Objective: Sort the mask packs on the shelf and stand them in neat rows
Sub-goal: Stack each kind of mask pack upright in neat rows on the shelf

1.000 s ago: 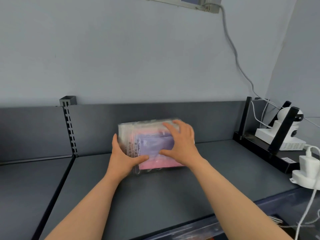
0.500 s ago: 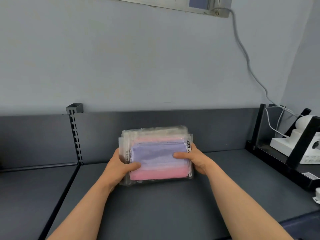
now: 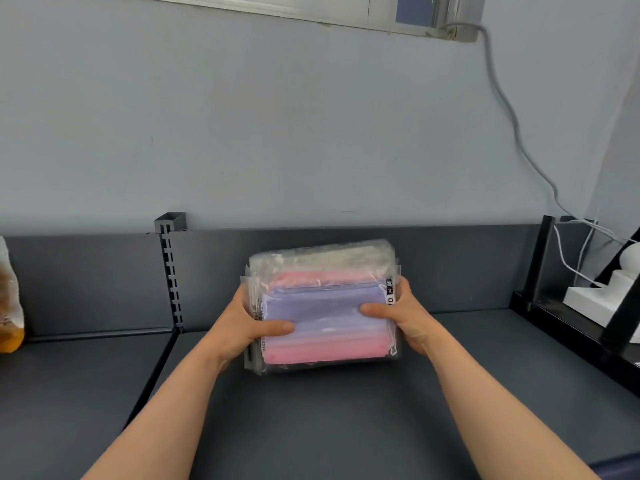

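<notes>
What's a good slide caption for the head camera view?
Both hands, left and right, grip a stack of mask packs on the dark shelf.

The shelf is a dark grey, flat metal board with a low back panel of the same colour along its far edge. A slotted upright post on the far left splits it into a left section and a wider right one. A stack of clear mask packs stands on its lower edge on the right section, near the back panel. At the far left edge a clear bag with orange contents sits on the left section.
</notes>
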### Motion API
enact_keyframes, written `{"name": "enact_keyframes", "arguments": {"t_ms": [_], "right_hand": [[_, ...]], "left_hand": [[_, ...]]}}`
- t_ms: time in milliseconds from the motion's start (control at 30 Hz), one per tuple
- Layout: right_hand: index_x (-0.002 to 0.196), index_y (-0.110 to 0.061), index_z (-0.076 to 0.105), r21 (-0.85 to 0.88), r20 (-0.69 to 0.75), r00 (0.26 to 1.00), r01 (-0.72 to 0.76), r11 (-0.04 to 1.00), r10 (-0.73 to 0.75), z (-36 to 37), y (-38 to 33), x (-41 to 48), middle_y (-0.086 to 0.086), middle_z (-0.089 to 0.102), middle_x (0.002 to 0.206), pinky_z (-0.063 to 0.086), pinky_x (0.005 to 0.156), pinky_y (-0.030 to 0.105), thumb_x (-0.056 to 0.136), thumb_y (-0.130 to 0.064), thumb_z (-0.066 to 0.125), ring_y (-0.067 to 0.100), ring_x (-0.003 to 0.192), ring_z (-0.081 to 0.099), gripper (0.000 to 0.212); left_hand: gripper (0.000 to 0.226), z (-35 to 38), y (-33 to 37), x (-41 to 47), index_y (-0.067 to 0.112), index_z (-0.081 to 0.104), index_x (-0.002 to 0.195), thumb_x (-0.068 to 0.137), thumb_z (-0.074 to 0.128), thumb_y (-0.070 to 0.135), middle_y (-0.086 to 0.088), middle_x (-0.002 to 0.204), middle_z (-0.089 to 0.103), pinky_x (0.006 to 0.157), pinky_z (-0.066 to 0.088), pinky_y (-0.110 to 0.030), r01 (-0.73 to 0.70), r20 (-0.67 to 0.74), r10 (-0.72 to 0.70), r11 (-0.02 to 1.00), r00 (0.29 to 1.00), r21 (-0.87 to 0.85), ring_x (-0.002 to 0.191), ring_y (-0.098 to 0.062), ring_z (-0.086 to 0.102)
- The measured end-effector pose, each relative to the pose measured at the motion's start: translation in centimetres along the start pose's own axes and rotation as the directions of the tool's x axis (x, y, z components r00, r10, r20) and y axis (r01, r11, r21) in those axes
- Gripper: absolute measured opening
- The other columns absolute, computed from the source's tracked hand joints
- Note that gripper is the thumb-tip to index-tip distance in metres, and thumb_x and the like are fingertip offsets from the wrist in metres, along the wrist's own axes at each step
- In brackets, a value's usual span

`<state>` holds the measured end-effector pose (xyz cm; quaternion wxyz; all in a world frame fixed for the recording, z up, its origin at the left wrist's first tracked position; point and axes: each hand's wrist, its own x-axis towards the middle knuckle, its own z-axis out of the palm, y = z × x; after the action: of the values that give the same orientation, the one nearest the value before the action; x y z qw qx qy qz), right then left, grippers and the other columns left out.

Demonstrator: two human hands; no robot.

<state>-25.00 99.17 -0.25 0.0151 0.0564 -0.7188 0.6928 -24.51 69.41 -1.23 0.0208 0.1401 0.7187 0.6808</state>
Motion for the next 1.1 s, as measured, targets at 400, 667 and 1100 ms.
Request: {"name": "enact_keyframes", "arguments": {"t_ms": [400,667,1100], "right_hand": [[0.139,-0.028,0.036,-0.299,-0.007,0.988,0.147,0.943,-0.156,1.1,-0.6,-2.3,-0.013,0.056,0.128,0.043,0.101,0.026,0.057,-0.017,0.094,0.007,0.12,0.054,0.101],[0.145,-0.033,0.031,-0.276,0.193,0.968,-0.103,0.956,0.16,0.7,1.7,-2.4,-0.014,0.049,0.14,0.039,0.109,0.035,0.046,-0.022,0.098,0.011,0.13,0.046,0.12],[0.142,-0.028,0.031,0.082,0.221,0.973,-0.088,0.993,0.068,4.1,1.1,-0.3,0.005,0.054,0.136,0.05,0.1,0.043,0.051,0.006,0.081,0.026,0.119,0.059,0.109]], "left_hand": [[0.09,-0.1,-0.1,-2.2,0.025,0.047,0.118,0.044,0.097,0.017,0.008,0.11,0.064,0.077,0.052,-0.023,-0.041,-0.204,0.074,0.986,0.976,0.162,0.098,-0.008,0.064],[0.099,-1.0,-1.7,-3.1,0.031,0.044,0.12,0.038,0.1,0.024,0.003,0.114,0.065,0.081,0.057,-0.036,0.012,-0.148,0.007,0.992,0.989,0.128,0.103,-0.017,0.065],[0.098,-3.4,-0.5,-3.3,0.012,0.054,0.124,0.039,0.1,0.027,-0.012,0.094,0.069,0.054,0.056,-0.039,0.131,-0.161,-0.12,0.989,0.98,0.061,0.069,-0.024,0.07]]}}
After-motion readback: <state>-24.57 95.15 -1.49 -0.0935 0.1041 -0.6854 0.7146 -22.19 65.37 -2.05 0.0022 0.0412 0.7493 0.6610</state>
